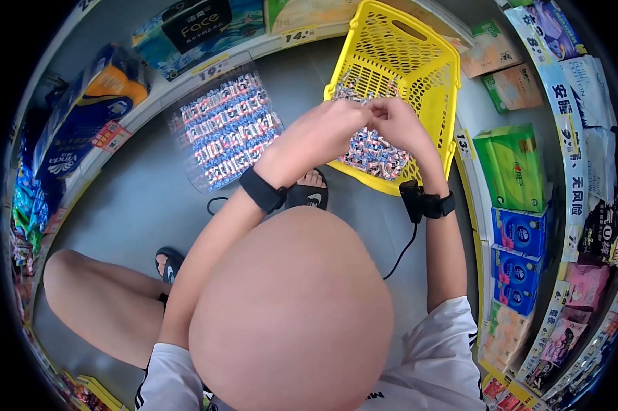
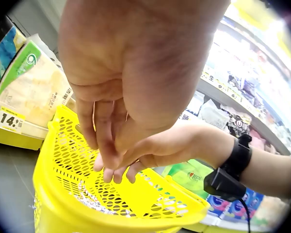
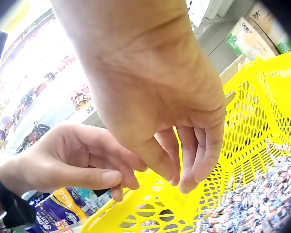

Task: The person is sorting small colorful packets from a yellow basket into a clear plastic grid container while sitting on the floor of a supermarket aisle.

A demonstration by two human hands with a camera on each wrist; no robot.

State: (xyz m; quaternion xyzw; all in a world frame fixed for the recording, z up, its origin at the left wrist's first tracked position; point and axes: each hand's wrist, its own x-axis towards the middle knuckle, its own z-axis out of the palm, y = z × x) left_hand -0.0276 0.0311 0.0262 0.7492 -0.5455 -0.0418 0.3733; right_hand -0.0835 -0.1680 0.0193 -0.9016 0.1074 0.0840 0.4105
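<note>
Over the yellow basket [image 1: 432, 75], both hands are close together. My left hand [image 1: 333, 130] has its thumb extended beside loosely bent fingers in the right wrist view, and no held thing shows there. The right hand [image 1: 398, 127] points its fingers [image 3: 203, 150] downward with a gap between them, also showing nothing held. Inside the basket lies a heap of small wrapped candies [image 1: 374, 157] in white, blue and red. To the left on the floor, a clear plastic box [image 1: 216, 181] holds similar candies [image 1: 230, 127] in neat rows.
Shelves with price tags curve around the person. Blue tissue packs [image 1: 518, 233] and a green pack [image 1: 511, 168] stand on the right; a dark blue pack [image 1: 86, 113] is at left. Sandalled feet [image 1: 312, 192] and bare knees are near the box. A black cable [image 1: 401, 253] hangs from the right wristband.
</note>
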